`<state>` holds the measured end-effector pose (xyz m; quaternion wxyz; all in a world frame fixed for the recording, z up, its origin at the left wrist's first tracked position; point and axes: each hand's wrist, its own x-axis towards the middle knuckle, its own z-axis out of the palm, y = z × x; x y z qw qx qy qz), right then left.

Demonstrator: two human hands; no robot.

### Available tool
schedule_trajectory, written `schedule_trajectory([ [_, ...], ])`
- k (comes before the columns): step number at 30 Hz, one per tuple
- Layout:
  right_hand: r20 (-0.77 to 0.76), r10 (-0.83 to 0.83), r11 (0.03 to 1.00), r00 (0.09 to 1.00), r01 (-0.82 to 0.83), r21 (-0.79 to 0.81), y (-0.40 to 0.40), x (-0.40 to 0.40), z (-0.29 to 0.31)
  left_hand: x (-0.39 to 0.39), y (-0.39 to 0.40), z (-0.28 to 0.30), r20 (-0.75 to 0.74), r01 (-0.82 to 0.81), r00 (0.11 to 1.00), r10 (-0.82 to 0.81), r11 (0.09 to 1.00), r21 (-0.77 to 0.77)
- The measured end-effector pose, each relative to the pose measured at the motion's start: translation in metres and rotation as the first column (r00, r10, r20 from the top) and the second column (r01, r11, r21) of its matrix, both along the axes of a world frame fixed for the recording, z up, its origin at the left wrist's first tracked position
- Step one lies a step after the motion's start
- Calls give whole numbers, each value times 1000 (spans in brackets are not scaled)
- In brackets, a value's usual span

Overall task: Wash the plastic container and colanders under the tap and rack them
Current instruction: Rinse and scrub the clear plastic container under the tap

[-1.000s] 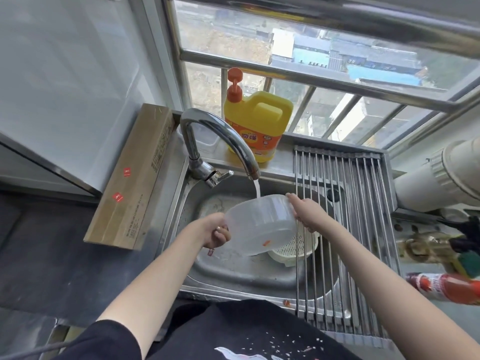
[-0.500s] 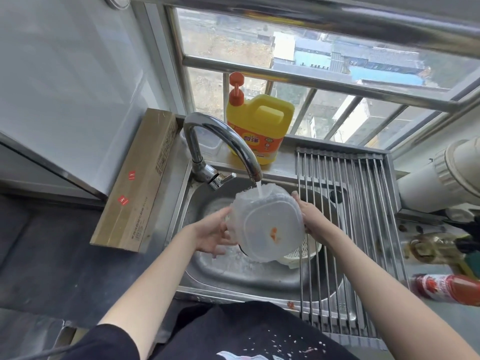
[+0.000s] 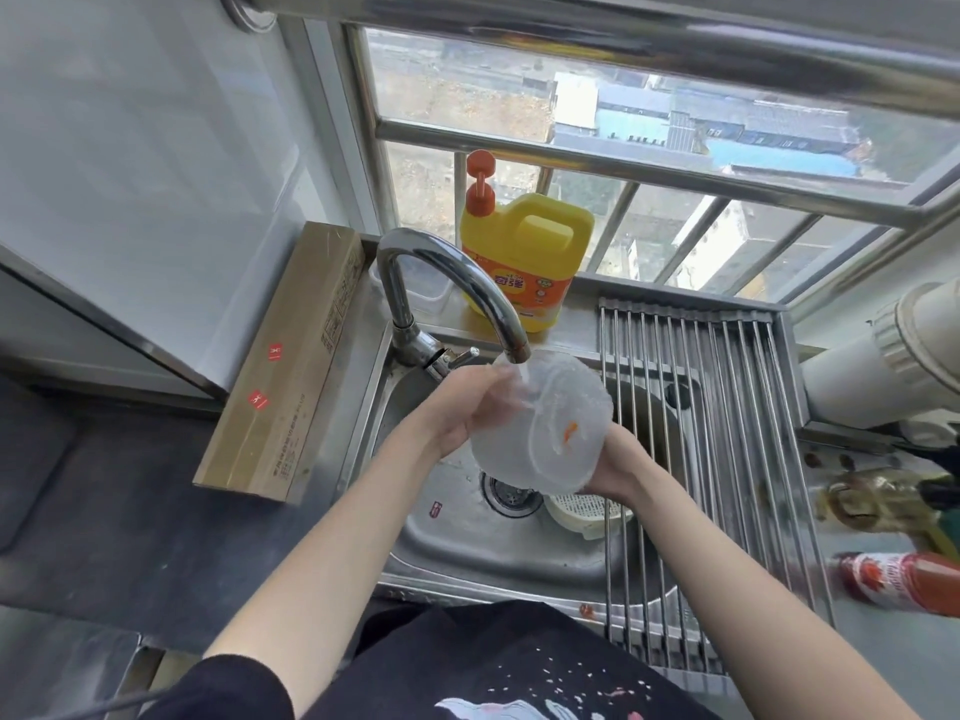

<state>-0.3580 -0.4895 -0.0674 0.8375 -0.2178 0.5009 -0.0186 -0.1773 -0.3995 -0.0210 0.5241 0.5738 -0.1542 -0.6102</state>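
Note:
A clear plastic container with an orange scrap stuck inside is tilted under the running tap, over the steel sink. My left hand holds its left side, fingers reaching into the mouth through the see-through wall. My right hand cups it from below on the right. A pale perforated colander lies in the sink basin under the container, mostly hidden by it and by the rack bars.
A roll-up steel drying rack spans the sink's right half. Yellow detergent jug stands on the sill behind the tap. A long cardboard box lies left of the sink. Bottles, one red, sit on the right counter.
The container has been turned and tipped further, its mouth swinging toward my left hand, whose fingers moved inside. My right hand slid from the rim to under the base.

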Motion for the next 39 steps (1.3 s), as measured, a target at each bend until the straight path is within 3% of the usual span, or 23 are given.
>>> schedule_trajectory([
  [4,34,-71,987,997,66,148,9,-8,-13,0,-6,9,-192,130,970,-150,985,-114],
  [7,-34,-34,991,999,38,130,15,-7,-15,1,-10,11,-189,67,979,-77,996,-58],
  [13,61,-179,981,982,183,-60,7,10,-6,3,16,-31,-193,-100,966,170,940,327],
  [15,16,-200,970,980,201,-138,3,22,0,-2,29,-39,-241,-138,941,238,919,370],
  [17,-121,-119,946,986,75,-315,4,30,9,-6,39,-45,-324,-241,869,373,893,381],
  [19,-324,7,809,946,-196,-554,7,34,17,-9,43,-47,-347,-334,812,470,861,384],
  [20,-391,-13,701,920,-270,-659,8,33,18,-10,44,-46,-322,-378,802,504,844,379],
  [22,-351,-96,442,931,-276,-854,13,28,28,-10,42,-51,-184,-470,808,560,801,372],
  [23,-315,-62,268,947,-289,-919,17,27,35,-9,40,-53,-83,-505,817,570,778,373],
  [24,-353,40,73,935,-355,-932,21,28,43,-10,39,-51,2,-529,823,568,765,368],
  [26,-601,227,-300,766,-532,-792,38,33,51,-13,34,-51,70,-583,798,599,737,342],
  [27,-714,271,-425,645,-586,-690,48,35,51,-15,31,-50,74,-602,784,616,726,333],
  [28,-768,294,-488,568,-602,-632,57,36,50,-18,30,-47,78,-609,778,623,719,334],
  [32,-782,322,-569,533,-551,-610,58,31,33,-25,31,-46,83,-656,724,685,647,388],
  [33,-778,293,-487,555,-614,-621,50,33,32,-25,32,-49,97,-663,717,690,632,401],
  [35,-792,200,-216,577,-762,-610,36,45,35,-26,33,-54,142,-662,724,675,622,418],
  [36,-827,162,-205,538,-802,-562,37,54,37,-28,33,-53,157,-670,714,682,601,436],
  [37,-842,150,-268,518,-799,-539,45,62,39,-30,32,-51,148,-674,706,693,593,440],
  [39,-781,240,-401,577,-674,-621,66,71,39,-32,31,-49,98,-661,714,694,620,422],
])
